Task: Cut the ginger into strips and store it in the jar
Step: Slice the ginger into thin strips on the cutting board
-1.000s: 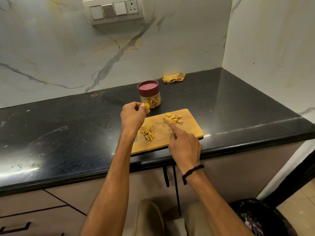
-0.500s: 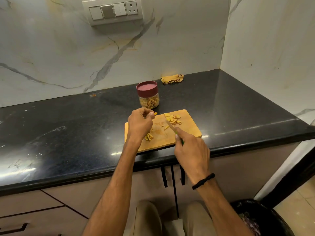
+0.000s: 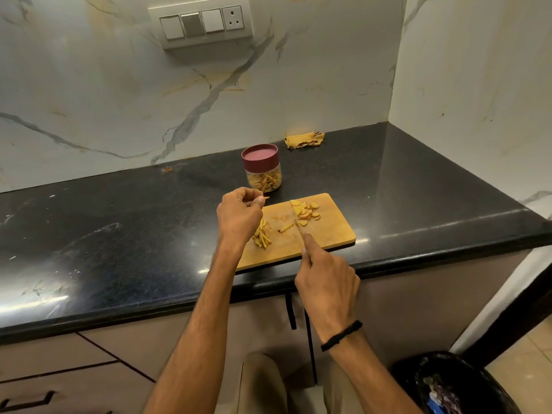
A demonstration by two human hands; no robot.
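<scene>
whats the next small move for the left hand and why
Probably lay the ginger piece the left hand pinches onto the cutting board by the knife: the jar is lidded, and uncut slices lie beside the blade.

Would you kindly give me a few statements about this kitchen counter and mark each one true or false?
1. The jar has its lid on. True.
2. The right hand holds nothing. False: it grips a knife, with the blade over the cutting board.
3. The ginger slices lie on the far right part of the board. True.
4. The yellow cloth lies on the board. False: it lies on the counter by the wall.
5. The left hand pinches a small ginger piece. True.
6. The jar is empty. False: ginger strips show through its wall.
</scene>
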